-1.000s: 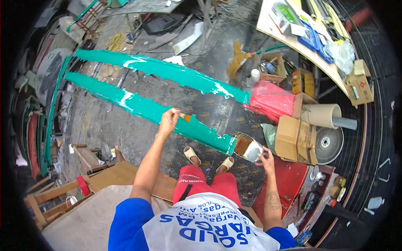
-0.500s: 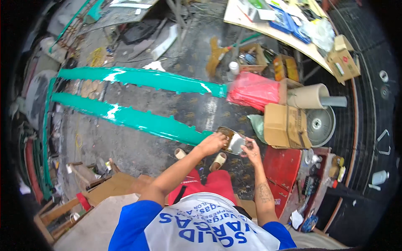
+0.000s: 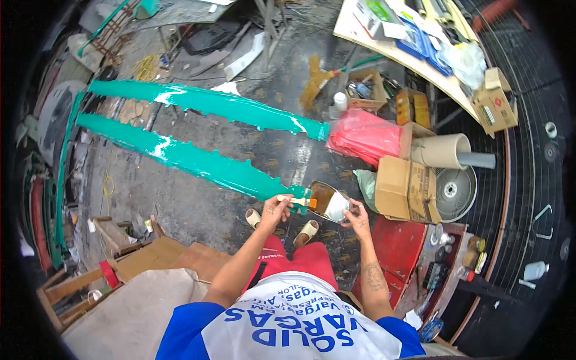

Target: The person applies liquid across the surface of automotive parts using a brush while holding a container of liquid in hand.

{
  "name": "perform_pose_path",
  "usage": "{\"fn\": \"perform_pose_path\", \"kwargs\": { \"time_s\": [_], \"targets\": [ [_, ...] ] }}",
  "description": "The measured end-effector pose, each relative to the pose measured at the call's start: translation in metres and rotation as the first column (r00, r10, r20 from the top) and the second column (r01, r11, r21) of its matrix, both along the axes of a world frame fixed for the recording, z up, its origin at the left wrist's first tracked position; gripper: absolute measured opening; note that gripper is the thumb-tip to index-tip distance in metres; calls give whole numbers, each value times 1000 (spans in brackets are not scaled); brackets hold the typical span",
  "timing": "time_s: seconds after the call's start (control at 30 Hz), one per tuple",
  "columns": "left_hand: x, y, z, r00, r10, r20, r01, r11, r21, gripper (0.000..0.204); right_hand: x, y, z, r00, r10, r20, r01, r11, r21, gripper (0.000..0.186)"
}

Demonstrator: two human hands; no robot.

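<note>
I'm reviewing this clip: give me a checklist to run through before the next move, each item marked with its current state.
1. Brush held in the left hand: ok.
2. Container held at its edge by the right hand: ok.
3. Brown contents visible inside: ok.
4. Bristles loaded: cannot tell; they look orange.
5. Nearer green panel dry: cannot tell; its surface is shiny.

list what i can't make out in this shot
All in the head view:
- Palm of the left hand, which holds the brush: hidden behind the back of that hand.
- Underside of the container in the right hand: hidden by its upper side.
- Anything beneath the pink plastic sheet: covered by it.
- Far end of the pale table: cut off by the top edge.
</note>
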State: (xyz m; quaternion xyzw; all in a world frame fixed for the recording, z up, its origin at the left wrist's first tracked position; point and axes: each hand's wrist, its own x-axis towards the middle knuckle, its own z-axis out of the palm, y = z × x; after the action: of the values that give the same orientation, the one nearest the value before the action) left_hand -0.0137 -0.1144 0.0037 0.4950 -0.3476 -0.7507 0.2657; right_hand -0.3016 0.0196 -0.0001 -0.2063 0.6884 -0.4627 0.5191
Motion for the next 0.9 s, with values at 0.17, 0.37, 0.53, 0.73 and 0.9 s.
{"fn": "perform_pose_path", "kwargs": {
  "time_s": [0.17,0.37,0.53,0.73,0.9],
  "targets": [
    [39,-9,4,973,196,-123,-178,974,143,27,2,-1,-3,1000,-20,1,20,999,31,59],
    [128,-59,13,934,299,-196,-277,952,133,23,1,7,-1,999,-22,-28,23,1000,15,52],
    [205,-124,15,929,368,23,-363,925,-114,23,0,7,2,1000,-23,-10,23,999,38,49],
    [248,-190,1,789,485,377,-225,800,-557,24,-8,10,4,998,-11,-58,15,997,72,49],
    [222,-174,28,603,479,638,460,444,-769,20,-4,2,11,999,12,-34,-10,998,56,51]
  ]
}}
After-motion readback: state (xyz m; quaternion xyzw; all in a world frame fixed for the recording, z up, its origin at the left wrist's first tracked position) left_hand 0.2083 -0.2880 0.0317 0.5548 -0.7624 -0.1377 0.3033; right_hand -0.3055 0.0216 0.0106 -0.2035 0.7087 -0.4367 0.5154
